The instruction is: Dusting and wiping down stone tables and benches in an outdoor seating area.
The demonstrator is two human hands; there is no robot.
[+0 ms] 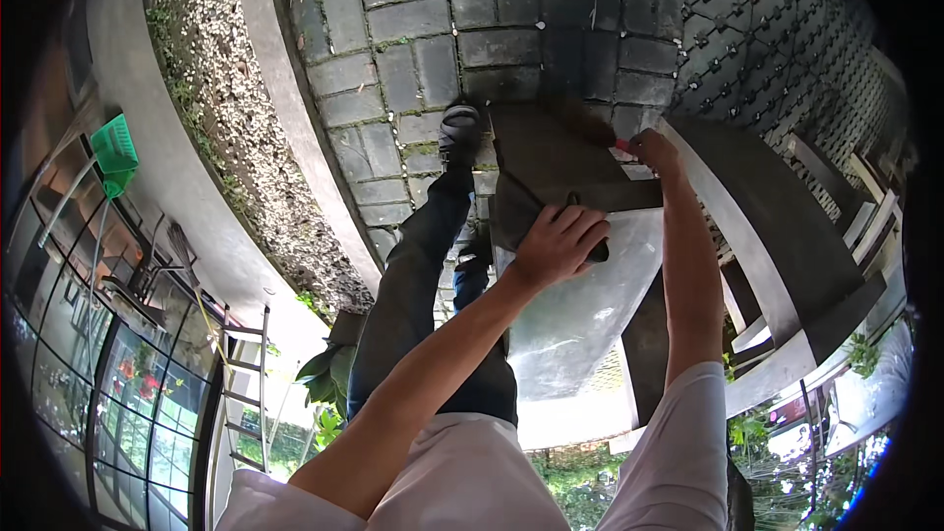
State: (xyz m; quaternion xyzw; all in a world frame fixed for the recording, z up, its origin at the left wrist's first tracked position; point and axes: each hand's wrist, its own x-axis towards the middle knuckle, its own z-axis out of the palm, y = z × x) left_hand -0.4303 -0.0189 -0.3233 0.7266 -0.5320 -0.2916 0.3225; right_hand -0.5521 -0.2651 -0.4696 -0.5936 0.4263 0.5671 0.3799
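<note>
My right hand (655, 152) grips the red handle of a brush (622, 144). The brush's brown bristles (586, 124) are blurred and lie over the upper right part of a dark grey, bag-like item (542, 151). Its exact kind is hard to tell. My left hand (564, 242) is closed on the near part of this item, with dark material showing beyond the fingers and under the palm. Beneath and nearer my body is a smooth grey slab (582, 310), which looks like a bench or ledge top.
Grey pavers (409, 22) cover the ground around my shoe (462, 129). A pebble bed (228, 88) runs behind a curb at left. A green dustpan (115, 151) and a ladder (245, 383) stand by the glazed wall. Curved concrete edging (737, 228) lies at right.
</note>
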